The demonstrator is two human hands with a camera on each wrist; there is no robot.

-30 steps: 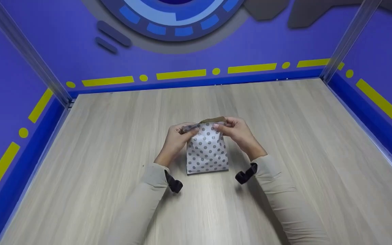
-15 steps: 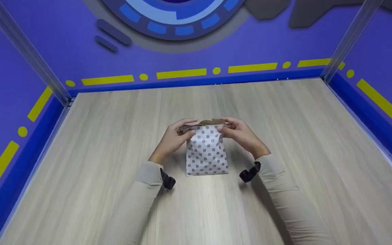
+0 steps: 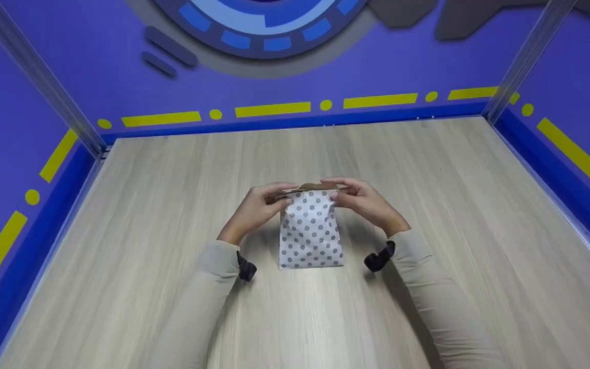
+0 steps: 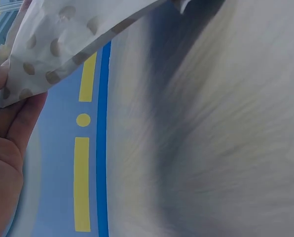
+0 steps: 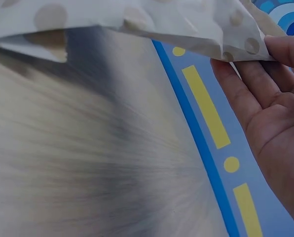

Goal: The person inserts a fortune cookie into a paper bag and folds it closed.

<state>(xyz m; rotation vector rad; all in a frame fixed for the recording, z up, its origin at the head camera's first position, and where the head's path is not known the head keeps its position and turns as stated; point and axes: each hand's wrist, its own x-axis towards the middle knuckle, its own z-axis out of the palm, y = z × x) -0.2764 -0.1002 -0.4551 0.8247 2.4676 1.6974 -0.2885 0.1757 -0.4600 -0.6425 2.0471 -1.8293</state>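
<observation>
A white paper bag (image 3: 311,230) with grey polka dots stands on the table, its mouth upward and parted, with a brown inner side showing at the top. My left hand (image 3: 259,207) pinches the left end of the rim, thumb on the near face and fingers behind. At the right end, my right hand (image 3: 366,202) holds the rim the same way. In the left wrist view the bag (image 4: 63,44) hangs above the left hand's fingers (image 4: 26,121). The right wrist view shows the bag (image 5: 176,24) between thumb and fingers of the right hand (image 5: 275,108). What the bag contains is hidden.
A pale wood-grain table (image 3: 172,169) lies beneath the hands. Blue panels with yellow marks form the back wall (image 3: 285,87), the left wall (image 3: 8,169) and the right wall (image 3: 576,102). A black wrist strap (image 3: 246,269) hangs near the left cuff, another strap (image 3: 379,257) near the right.
The bag's mouth has spread wider and its top has tipped slightly toward me. Both wrists have moved a little outward, with both hands still at the rim.
</observation>
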